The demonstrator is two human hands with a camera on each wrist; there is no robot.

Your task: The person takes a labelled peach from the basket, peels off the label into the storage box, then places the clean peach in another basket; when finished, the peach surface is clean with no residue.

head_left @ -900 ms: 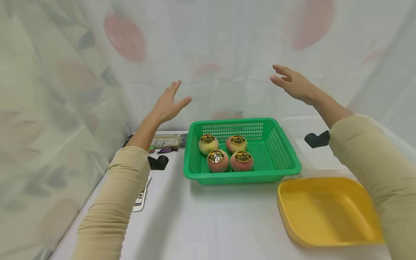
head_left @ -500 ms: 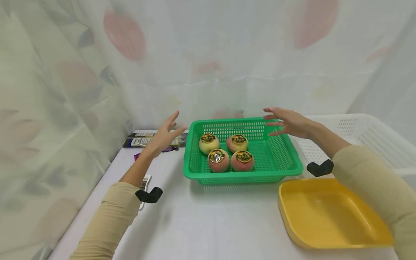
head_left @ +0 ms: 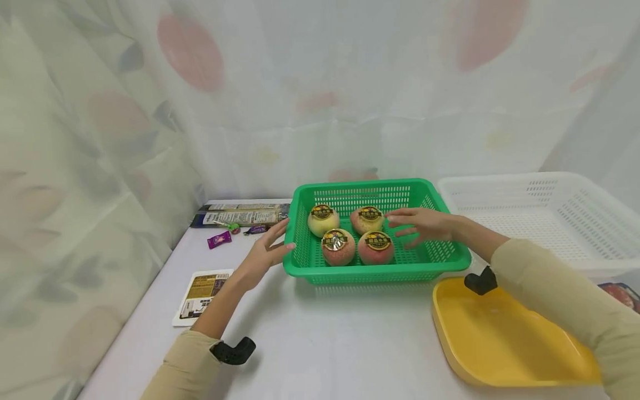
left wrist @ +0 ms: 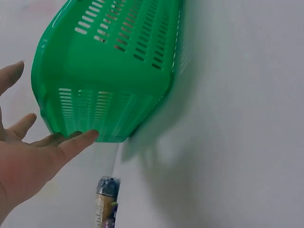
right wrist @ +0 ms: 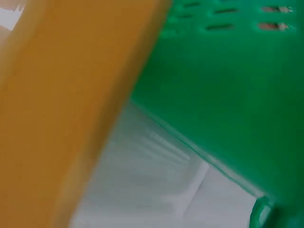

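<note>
Several peaches (head_left: 339, 255) with black-and-gold stickers sit in the left and middle part of a green slotted basket (head_left: 375, 270). My left hand (head_left: 256, 262) is at the basket's left end, its fingers spread right by the rim. From the left wrist view, those fingers extend beside the basket's end wall (left wrist: 90, 71) and hold nothing. My right hand (head_left: 424, 225) reaches over the basket's right side with fingers extended, the tips close to the back right peach (head_left: 368, 220). In the right wrist view, the green basket wall (right wrist: 223, 90) fills much of the picture.
A yellow tub (head_left: 505, 344) stands front right, under the right forearm. Behind it is a white slotted basket (head_left: 505, 216). At left lie long packets (head_left: 242, 215), wrapped candies (head_left: 219, 240), a lollipop (head_left: 234, 228) and a flat printed pack (head_left: 202, 291). Curtains hang behind and left.
Both hands have come down from above: the left to the green basket's left rim, the right over its right side towards the peaches. The peaches and basket keep their places.
</note>
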